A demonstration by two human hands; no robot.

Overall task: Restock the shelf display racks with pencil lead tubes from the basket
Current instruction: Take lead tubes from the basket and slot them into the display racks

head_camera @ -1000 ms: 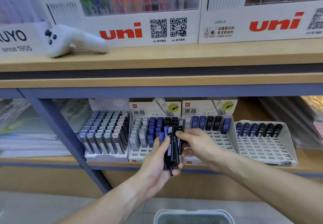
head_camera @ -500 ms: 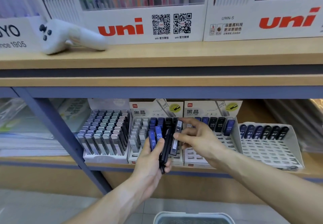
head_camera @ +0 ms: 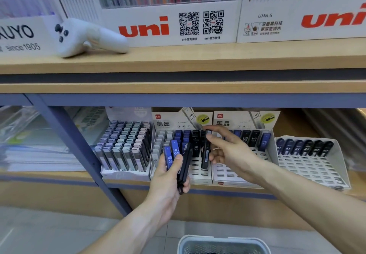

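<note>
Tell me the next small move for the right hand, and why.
Probably lower the black tube into a free slot of the second rack. The right hand pinches it upright just over that rack's right column, while the left hand holds more tubes waiting.

We see our two forearms bare to the frame's edge, no sleeves showing. Our right hand (head_camera: 227, 150) wears a thin ring; our left hand (head_camera: 168, 178) wears nothing.
</note>
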